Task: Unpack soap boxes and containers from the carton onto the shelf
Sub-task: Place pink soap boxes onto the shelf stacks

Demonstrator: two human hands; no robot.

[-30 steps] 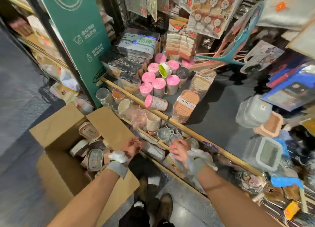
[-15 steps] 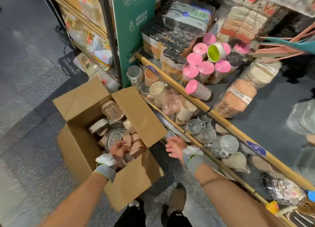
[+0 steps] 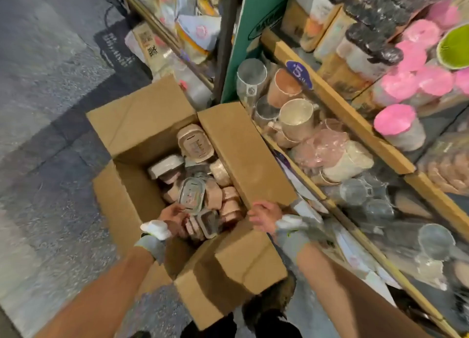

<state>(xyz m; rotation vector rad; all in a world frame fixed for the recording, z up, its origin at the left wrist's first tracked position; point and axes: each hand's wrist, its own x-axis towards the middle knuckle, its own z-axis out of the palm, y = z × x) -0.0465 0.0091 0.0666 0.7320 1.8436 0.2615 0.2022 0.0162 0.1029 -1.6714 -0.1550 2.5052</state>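
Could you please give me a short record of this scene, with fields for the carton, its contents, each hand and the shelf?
carton: cardboard carton, open, flaps spread
contents: jumbled soap boxes and a clear-lidded container
left: left hand inside the carton, at the clear-lidded container; grip too blurred to tell
right: right hand, fingers curled at the edge of the carton's right flap; hold unclear
shelf: wooden-edged shelf beside the carton, carrying cups and pink-lidded jars

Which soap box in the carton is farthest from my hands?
The beige labelled soap box, propped in the far corner of the carton, above the pile.
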